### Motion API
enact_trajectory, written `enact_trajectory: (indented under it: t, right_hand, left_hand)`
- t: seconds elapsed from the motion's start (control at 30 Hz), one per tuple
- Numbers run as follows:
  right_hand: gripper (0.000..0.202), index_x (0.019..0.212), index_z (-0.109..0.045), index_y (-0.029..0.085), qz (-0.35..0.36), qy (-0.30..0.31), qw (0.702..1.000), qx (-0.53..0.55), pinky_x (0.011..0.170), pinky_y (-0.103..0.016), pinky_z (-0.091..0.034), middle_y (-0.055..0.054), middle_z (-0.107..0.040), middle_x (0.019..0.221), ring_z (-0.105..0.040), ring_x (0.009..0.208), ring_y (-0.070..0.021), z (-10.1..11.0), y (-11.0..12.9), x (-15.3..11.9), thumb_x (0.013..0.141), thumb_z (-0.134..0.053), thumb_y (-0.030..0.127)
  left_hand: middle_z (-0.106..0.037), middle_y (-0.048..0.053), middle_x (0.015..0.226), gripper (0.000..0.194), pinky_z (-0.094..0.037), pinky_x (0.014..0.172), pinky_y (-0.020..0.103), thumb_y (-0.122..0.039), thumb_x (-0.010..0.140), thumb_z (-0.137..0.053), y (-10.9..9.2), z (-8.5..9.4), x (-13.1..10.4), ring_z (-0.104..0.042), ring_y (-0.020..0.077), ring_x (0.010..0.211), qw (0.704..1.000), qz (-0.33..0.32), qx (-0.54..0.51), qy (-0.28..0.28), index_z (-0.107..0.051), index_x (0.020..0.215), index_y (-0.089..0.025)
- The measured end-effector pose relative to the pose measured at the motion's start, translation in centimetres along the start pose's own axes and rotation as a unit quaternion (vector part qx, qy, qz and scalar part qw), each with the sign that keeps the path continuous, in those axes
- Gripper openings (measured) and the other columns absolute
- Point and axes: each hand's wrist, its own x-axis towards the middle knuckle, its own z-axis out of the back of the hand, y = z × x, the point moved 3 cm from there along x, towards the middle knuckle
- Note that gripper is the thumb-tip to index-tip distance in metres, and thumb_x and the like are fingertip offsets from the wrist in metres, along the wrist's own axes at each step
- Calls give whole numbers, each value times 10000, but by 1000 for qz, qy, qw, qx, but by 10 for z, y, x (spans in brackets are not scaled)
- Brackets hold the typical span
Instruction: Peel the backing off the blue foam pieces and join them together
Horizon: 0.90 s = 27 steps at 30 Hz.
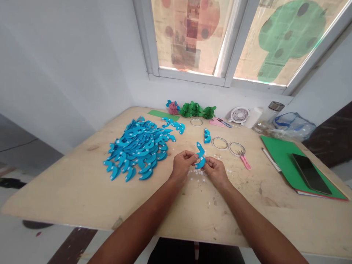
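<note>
Between my two hands is a blue paper cutout (201, 162), curved and shaped like a 3, with small white squares on it. My left hand (183, 164) pinches its left side near the middle. My right hand (216, 169) closes its fingertips on the lower right edge. Small white paper bits (202, 173) lie scattered on the table beneath. To the left spreads a large heap of similar blue cutouts (143, 143), many with white squares. A small blue stack (207, 135) lies just beyond my hands.
Rolls of thin tape (220, 143) and pink-handled scissors (244, 160) lie to the right. A phone (310, 173) rests on a green folder (280, 154). Along the wall stand green paper ornaments (195, 109), a white fan (239, 115) and a bottle (268, 116).
</note>
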Motion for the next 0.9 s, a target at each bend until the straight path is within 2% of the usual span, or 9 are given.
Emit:
enact_trajectory:
  t: [0.2, 0.37, 0.5, 0.73, 0.9]
  right_hand:
    - [209, 732, -647, 153, 2, -2, 1000, 10, 469, -207, -362, -10, -624, 586, -521, 508, -111, -1, 3, -2, 677, -628, 354]
    - [204, 740, -648, 146, -3, -1, 1000, 6, 455, -201, -345, -12, -622, 584, -501, 495, -102, 0, 2, -1, 692, -619, 342]
    - [218, 750, -651, 145, -2, 5, 1000, 7, 461, -200, -353, -17, -621, 581, -516, 522, -111, 0, 3, -1, 694, -623, 354]
    - [241, 758, -655, 143, -7, 4, 1000, 15, 474, -201, -373, -4, -608, 557, -524, 511, -111, 1, 3, -1, 663, -647, 364]
    - [228, 732, -652, 146, -8, -1, 1000, 12, 437, -195, -334, -6, -606, 561, -490, 480, -99, 1, 1, -1, 673, -638, 366]
  left_hand:
    - [-596, -11, 527, 200, -415, 488, 217, -232, 512, -726, 3, 0, 1, -533, 105, 496, 999, 10, -29, -15, -609, 643, -137]
    - [-638, 16, 594, 266, -431, 523, 223, -219, 520, -724, 2, 0, 0, -549, 112, 547, 999, 15, -32, 0, -679, 765, -124]
    - [-665, 32, 657, 229, -432, 536, 225, -211, 524, -722, 1, -1, -1, -552, 114, 572, 999, 15, -36, 3, -702, 735, -126]
    - [-652, 20, 615, 212, -429, 549, 222, -214, 511, -734, 3, -1, -1, -554, 111, 572, 997, 21, -66, 16, -698, 699, -125]
    - [-660, 29, 634, 240, -440, 570, 234, -228, 524, -735, 7, 0, 1, -561, 116, 584, 997, 23, -64, 28, -694, 732, -117]
